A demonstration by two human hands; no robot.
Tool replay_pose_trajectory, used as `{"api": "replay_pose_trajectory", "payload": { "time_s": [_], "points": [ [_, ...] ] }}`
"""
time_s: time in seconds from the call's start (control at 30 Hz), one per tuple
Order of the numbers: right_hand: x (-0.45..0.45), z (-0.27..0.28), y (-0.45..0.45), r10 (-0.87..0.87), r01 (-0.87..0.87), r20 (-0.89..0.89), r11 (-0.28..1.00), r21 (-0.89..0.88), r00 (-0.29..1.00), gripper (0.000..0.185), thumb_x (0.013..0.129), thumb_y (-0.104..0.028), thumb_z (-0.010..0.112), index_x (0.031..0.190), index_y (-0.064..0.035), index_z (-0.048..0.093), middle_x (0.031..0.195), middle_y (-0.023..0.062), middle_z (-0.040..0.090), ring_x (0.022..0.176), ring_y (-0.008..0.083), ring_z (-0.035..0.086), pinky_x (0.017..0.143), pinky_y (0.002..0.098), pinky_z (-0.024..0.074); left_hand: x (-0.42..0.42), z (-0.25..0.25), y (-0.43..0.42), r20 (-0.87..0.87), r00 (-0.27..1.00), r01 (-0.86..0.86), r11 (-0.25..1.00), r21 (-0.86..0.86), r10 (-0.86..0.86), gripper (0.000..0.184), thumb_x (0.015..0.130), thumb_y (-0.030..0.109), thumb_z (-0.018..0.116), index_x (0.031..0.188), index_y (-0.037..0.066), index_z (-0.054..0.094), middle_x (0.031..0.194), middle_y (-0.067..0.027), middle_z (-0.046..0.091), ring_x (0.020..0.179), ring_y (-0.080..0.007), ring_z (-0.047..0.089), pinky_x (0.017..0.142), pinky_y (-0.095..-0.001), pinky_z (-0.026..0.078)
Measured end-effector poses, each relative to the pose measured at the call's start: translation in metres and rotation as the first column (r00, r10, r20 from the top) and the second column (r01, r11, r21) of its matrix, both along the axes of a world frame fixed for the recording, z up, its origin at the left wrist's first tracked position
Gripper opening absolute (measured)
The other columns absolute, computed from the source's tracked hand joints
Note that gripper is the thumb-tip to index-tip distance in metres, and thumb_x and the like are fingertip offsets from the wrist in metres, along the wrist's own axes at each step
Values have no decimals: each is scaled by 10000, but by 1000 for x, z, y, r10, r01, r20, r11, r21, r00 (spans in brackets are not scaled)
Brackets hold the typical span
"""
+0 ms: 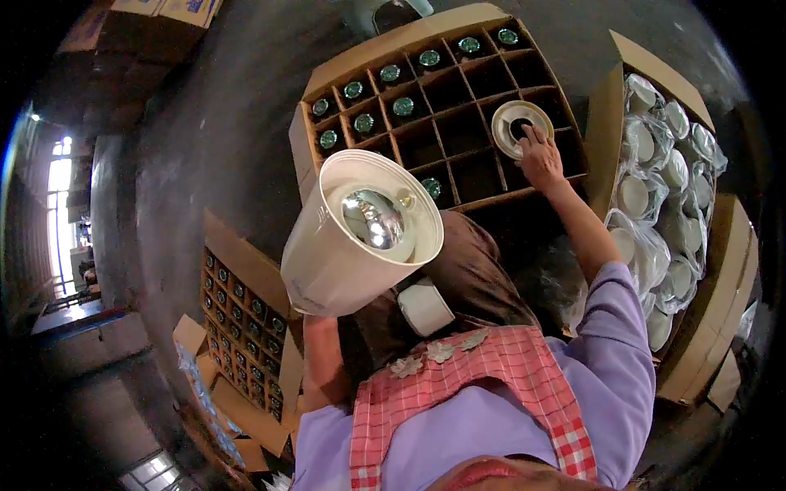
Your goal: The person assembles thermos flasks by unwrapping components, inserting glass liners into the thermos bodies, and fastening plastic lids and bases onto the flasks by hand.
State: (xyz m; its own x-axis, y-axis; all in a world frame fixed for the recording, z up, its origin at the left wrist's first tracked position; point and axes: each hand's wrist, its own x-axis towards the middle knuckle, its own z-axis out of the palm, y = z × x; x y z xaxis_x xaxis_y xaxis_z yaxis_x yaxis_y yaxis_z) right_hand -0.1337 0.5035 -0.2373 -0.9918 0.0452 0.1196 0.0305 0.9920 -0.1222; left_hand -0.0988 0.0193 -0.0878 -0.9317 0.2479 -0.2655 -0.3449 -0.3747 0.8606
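A large white cylindrical container (336, 262) with a shiny silver dome (374, 219) inside its open top stands tilted over my lap. It hides my left hand, whose forearm comes up beneath it. My right hand (540, 158) has its fingers at the dark centre of a round cream ring-shaped part (506, 135), above the divided cardboard box (565, 123). Several glass pieces with greenish round tops (403, 106) stand in that box's compartments. A small white cup-like part (426, 308) rests on my lap.
At the right, a carton (606, 123) holds several white parts in clear plastic (675, 168). A second divided box (291, 368) with several glass pieces sits at the lower left. More cartons (135, 37) are at the upper left. A pale green object (364, 15) shows at the top.
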Motion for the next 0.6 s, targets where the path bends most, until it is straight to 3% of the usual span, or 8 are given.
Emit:
{"api": "replay_pose_trajectory", "payload": {
  "time_s": [0.07, 0.1, 0.13, 0.2, 0.27, 0.33, 0.37, 0.6],
  "points": [
    [0, 27, -10, -103, 89, -71, 979, -182, 992, 426, 750, -263, 668, 1066, -3, 548, 1313, 162, 425, 1212, 336, 382, 969, 447, 348, -2, 1, -1, -9, 1000, 8, 1000, 3, -8, 308, 853, 185, 540, 1135, 63, 524, 1058, -60, 566, 955, -151, 543, 824, -327, 470],
    [-6, 26, -13, -226, 166, -65, 855, -491, 972, 434, 726, -269, 681, 1036, 6, 553, 1312, 172, 424, 1175, 310, 433, 931, 413, 398, -2, 0, -1, -13, 1000, 13, 1000, 3, -13, 313, 852, 188, 541, 1139, 64, 521, 1063, -59, 564, 960, -152, 541, 827, -327, 468],
    [-6, 47, -18, -208, 236, 205, 139, -962, 957, 410, 716, -225, 673, 1030, 6, 549, 1339, 154, 407, 1136, 268, 479, 877, 375, 442, -3, -2, -1, -14, 1000, 17, 1000, 6, -17, 318, 852, 190, 543, 1143, 64, 518, 1069, -59, 562, 965, -152, 539, 830, -328, 467],
    [10, 110, -40, -113, -62, -36, -242, -968, 993, 404, 692, -214, 681, 1018, -13, 550, 1377, 147, 366, 1100, 224, 505, 835, 341, 460, -5, -6, 4, -22, 999, 27, 999, 18, -26, 329, 850, 196, 547, 1151, 66, 512, 1079, -59, 557, 974, -154, 535, 836, -329, 463],
    [25, 153, -63, -52, -216, -211, -318, -923, 976, 452, 648, -256, 719, 1005, -35, 551, 1405, 162, 315, 1155, 235, 465, 920, 372, 402, -7, -7, 6, -32, 998, 45, 999, 28, -45, 341, 849, 201, 551, 1159, 68, 506, 1090, -58, 552, 984, -155, 531, 841, -330, 460],
    [33, 183, -79, 35, -398, -425, -294, -869, 904, 509, 599, -297, 755, 992, -48, 547, 1416, 173, 287, 1224, 257, 398, 1013, 401, 294, -8, -9, 9, -42, 997, 61, 997, 38, -59, 352, 848, 207, 555, 1167, 70, 499, 1101, -58, 547, 993, -156, 527, 847, -331, 457],
    [38, 195, -88, 45, -384, -429, -369, -847, 902, 528, 577, -305, 773, 981, -52, 546, 1419, 173, 280, 1271, 285, 337, 1064, 415, 192, -8, -10, 11, -45, 997, 66, 997, 45, -64, 358, 847, 210, 556, 1172, 71, 496, 1106, -58, 545, 998, -157, 524, 850, -331, 456],
    [49, 206, -107, 186, -474, -532, -282, -834, 826, 512, 587, -353, 775, 933, -65, 530, 1393, 193, 323, 1318, 314, 253, 1078, 431, 142, -3, -10, 17, -74, 990, 123, 989, 76, -118, 400, 843, 229, 569, 1200, 77, 475, 1143, -56, 529, 1031, -161, 510, 870, -335, 445]
  ]
}}
